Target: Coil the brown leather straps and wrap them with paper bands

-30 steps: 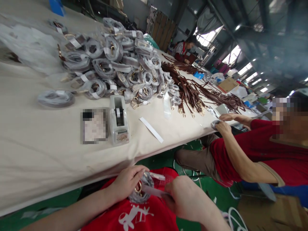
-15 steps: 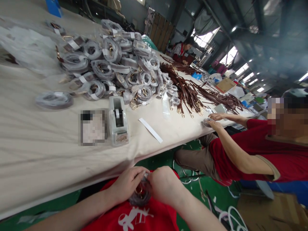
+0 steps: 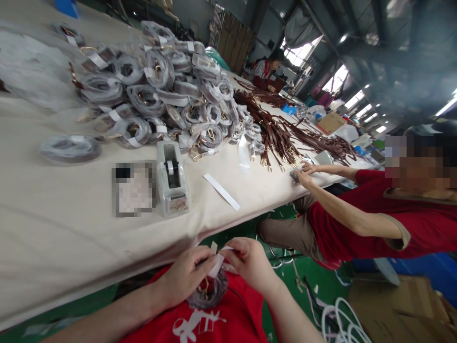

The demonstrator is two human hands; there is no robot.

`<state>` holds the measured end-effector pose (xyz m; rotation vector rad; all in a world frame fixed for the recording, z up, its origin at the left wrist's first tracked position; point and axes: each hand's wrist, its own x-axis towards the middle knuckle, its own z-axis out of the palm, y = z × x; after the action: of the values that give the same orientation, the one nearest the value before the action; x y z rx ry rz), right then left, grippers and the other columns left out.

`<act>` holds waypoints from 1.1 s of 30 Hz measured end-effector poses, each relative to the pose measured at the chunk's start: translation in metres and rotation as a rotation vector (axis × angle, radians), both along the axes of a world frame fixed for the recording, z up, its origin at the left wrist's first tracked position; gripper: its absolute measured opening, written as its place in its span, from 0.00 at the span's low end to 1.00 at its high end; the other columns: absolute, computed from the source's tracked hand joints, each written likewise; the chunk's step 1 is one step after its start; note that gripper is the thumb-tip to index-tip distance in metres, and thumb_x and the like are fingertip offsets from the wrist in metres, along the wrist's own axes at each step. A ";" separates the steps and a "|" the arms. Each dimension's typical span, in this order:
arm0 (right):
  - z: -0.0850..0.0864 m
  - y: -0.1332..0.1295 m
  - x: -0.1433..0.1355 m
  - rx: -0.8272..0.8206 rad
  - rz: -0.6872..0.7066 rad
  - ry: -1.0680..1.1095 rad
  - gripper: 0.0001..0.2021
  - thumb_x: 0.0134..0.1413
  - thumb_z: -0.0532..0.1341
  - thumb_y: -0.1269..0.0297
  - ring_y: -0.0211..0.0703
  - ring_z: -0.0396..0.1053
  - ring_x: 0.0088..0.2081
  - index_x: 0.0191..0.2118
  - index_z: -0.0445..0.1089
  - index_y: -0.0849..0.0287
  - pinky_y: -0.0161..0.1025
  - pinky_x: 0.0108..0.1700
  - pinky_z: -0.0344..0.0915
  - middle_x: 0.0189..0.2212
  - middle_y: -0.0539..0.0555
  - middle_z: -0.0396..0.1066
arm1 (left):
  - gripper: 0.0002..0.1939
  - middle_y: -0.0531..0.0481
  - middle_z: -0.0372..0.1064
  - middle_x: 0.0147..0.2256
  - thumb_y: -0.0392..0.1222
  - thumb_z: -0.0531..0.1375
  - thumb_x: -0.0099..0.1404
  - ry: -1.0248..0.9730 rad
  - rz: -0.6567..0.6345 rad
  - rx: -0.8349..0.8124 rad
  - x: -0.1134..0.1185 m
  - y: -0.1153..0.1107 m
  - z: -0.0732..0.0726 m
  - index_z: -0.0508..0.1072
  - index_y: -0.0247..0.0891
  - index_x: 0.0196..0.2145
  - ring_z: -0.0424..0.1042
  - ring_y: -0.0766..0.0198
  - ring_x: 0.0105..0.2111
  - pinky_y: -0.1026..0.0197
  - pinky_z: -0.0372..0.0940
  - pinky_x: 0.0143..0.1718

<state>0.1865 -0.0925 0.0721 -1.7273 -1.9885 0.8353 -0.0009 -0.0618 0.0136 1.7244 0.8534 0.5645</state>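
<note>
Low in front of my red apron, a coiled strap [image 3: 213, 296] in greyish plastic wrap hangs from my left hand [image 3: 180, 272], gold metal clasp showing inside the ring. A white paper strip [image 3: 216, 267] passes round the top of the coil between both hands. My left fingers close on the coil's upper edge and the strip. With thumb and fingers pinched, my right hand [image 3: 253, 266] grips the strip's other end. On the table ahead stands a grey tape dispenser [image 3: 173, 178]; another white paper strip [image 3: 222, 192] lies to its right.
A heap of wrapped coiled straps [image 3: 157, 90] covers the back of the table [image 3: 71, 228]. Brown straps [image 3: 271, 128] with gold hooks lie farther right. A co-worker in a red shirt [image 3: 339, 224] sits at the right, hands on the table. Cardboard [image 3: 403, 305] lies on the floor.
My right hand has turned and opened away from the coil, baring the white paper strip between my hands. The co-worker's hands have shifted slightly left in view.
</note>
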 end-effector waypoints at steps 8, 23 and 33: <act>-0.050 0.004 0.012 -0.385 -0.320 0.498 0.28 0.63 0.51 0.44 0.38 0.65 0.22 0.26 0.72 0.63 0.33 0.26 0.60 0.20 0.52 0.70 | 0.20 0.53 0.65 0.23 0.48 0.52 0.70 0.031 0.010 0.045 0.003 -0.005 0.002 0.64 0.40 0.20 0.67 0.63 0.27 0.64 0.60 0.31; -0.049 -0.017 -0.017 -0.168 -0.422 0.691 0.13 0.56 0.62 0.60 0.32 0.53 0.22 0.25 0.68 0.62 0.30 0.23 0.51 0.19 0.46 0.60 | 0.16 0.54 0.65 0.22 0.49 0.54 0.65 0.043 0.075 -0.298 0.001 -0.009 0.015 0.67 0.39 0.24 0.68 0.61 0.25 0.63 0.63 0.27; -0.019 -0.023 -0.011 -0.225 -0.300 0.517 0.12 0.56 0.62 0.59 0.37 0.61 0.28 0.28 0.72 0.62 0.33 0.30 0.59 0.24 0.51 0.66 | 0.14 0.52 0.71 0.24 0.45 0.56 0.64 0.067 0.156 -0.220 0.006 -0.019 0.013 0.72 0.38 0.25 0.70 0.61 0.27 0.63 0.60 0.30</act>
<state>0.1758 -0.1152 0.0529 -1.6509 -1.3054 1.2745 0.0047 -0.0807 0.0268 1.4924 1.0642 0.4986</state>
